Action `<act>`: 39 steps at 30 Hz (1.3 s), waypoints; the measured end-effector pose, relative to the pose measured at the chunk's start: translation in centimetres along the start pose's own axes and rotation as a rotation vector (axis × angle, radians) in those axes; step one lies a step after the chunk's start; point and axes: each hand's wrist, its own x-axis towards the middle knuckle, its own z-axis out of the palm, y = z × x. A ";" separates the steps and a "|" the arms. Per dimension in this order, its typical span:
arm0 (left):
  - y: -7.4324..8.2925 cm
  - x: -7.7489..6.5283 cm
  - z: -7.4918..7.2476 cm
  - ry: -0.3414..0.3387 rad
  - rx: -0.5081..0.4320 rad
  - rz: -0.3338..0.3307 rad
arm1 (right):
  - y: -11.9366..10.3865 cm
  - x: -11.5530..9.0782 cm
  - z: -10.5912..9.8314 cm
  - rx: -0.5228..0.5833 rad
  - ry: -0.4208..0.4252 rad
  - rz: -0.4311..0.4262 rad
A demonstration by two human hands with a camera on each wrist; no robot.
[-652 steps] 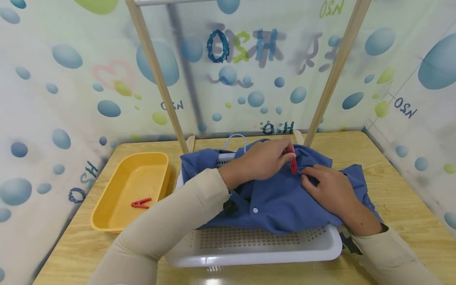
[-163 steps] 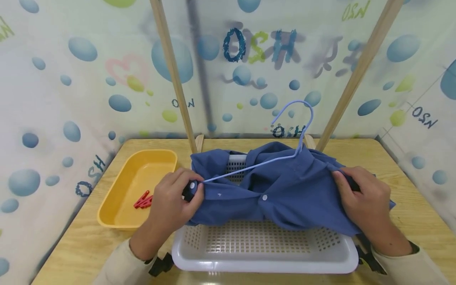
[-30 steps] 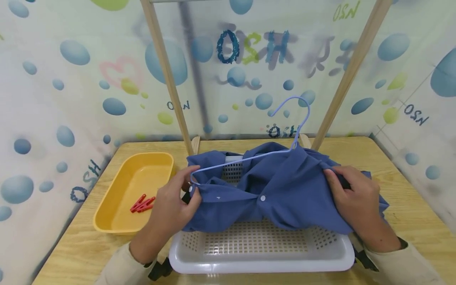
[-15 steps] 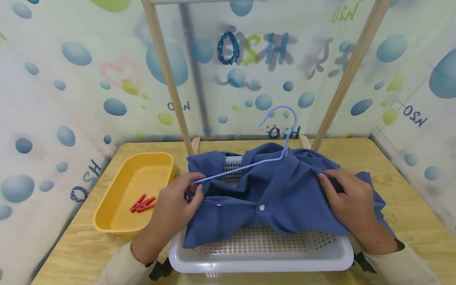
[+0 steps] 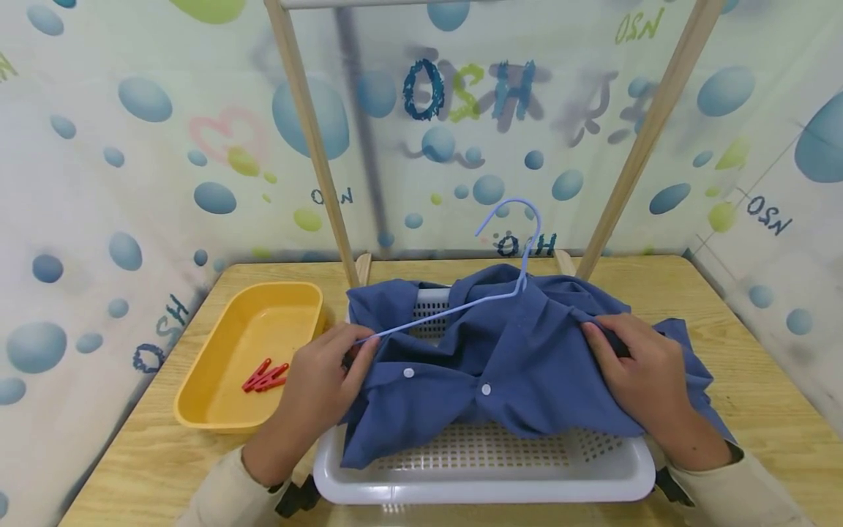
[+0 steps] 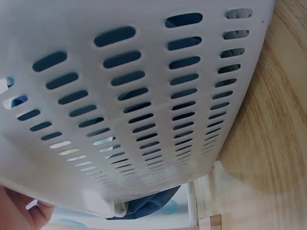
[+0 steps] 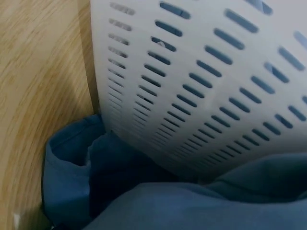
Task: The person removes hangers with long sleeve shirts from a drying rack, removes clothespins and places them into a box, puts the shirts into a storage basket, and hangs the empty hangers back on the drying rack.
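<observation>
A blue buttoned shirt [image 5: 527, 351] lies bunched over the white perforated basket [image 5: 487, 490]. In the head view my left hand [image 5: 326, 377] pinches the left end of a light blue wire hanger [image 5: 454, 310], whose hook rises above the collar. The hanger's right side is hidden inside the shirt. My right hand [image 5: 642, 366] grips the shirt at its right shoulder. Whether cloth also sits in my left fingers is unclear. The left wrist view shows the basket wall [image 6: 153, 91] and a bit of the hand; the right wrist view shows a hanging blue sleeve [image 7: 72, 167].
A yellow tray [image 5: 191, 366] stands left of the basket, with red clothespins [image 5: 265, 377] in it. Two wooden posts [image 5: 642, 139] of a rack rise behind the basket. The wooden table [image 5: 764, 410] meets patterned walls on the back and sides.
Earlier, my left hand held a red clothespin at the shirt; more clothespins now lie in the tray. Over the last second the hanger's hook dipped leftward and the shirt's left front dropped lower.
</observation>
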 end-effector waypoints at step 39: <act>-0.7 0.7 -1.2 -0.104 -0.415 -0.249 | -0.2 0.2 0.3 -0.071 -0.176 0.062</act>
